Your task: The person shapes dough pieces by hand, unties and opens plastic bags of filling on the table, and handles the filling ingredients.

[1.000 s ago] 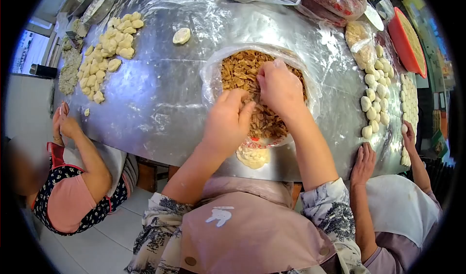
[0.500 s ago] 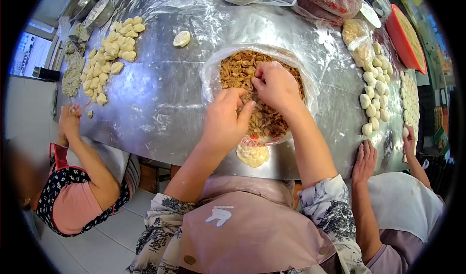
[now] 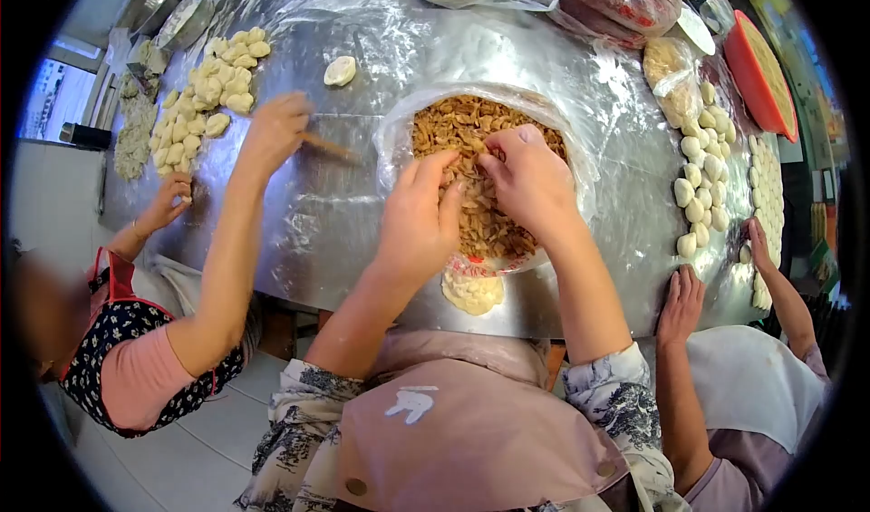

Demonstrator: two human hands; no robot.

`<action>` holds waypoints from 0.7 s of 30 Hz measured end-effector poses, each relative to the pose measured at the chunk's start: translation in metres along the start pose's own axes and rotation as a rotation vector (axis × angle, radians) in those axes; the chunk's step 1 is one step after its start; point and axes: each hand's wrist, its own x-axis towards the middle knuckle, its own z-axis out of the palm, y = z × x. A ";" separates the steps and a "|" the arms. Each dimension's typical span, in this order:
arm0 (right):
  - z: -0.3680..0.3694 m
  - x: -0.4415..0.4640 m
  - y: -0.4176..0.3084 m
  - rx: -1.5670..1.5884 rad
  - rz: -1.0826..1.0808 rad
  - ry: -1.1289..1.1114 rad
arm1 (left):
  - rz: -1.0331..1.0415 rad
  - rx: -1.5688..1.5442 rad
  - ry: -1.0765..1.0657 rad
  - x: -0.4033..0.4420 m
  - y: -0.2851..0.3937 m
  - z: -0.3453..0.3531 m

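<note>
A clear plastic bag [image 3: 391, 145], spread wide on the metal table, holds brown chopped filling [image 3: 489, 222]. Over the left part of the filling is my left hand [image 3: 421, 211], its fingers forward and the thumb apart from them. My right hand [image 3: 530, 175] is just above the filling, with thumb and index finger closed in a pinch; whatever lies between them is too small to make out. Below the bag's near rim a flat round of pale dough [image 3: 473, 293] lies at the table edge.
At left a co-worker's hand [image 3: 276, 131] holds a blurred stick beside a pile of dough pieces [image 3: 190, 118]. Another person's hand [image 3: 681, 304] rests at the right, near rows of dough balls [image 3: 702, 177]. A red basin [image 3: 757, 77] stands at the far right.
My right hand has shifted slightly right and down; my left hand stays nearly in place. The left co-worker's arm has swung out over the table with a stick.
</note>
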 end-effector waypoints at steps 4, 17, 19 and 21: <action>-0.013 -0.020 0.008 0.207 -0.117 -0.032 | 0.104 0.026 -0.041 0.004 0.003 0.002; -0.010 -0.057 0.010 0.295 -0.225 -0.039 | -0.220 -0.478 -0.464 -0.008 0.006 0.007; -0.007 -0.059 0.013 0.365 -0.261 -0.030 | -0.436 -0.763 -0.524 -0.011 0.004 0.008; -0.005 -0.061 0.013 0.430 -0.310 -0.014 | -0.751 -1.104 -0.583 -0.011 0.009 0.004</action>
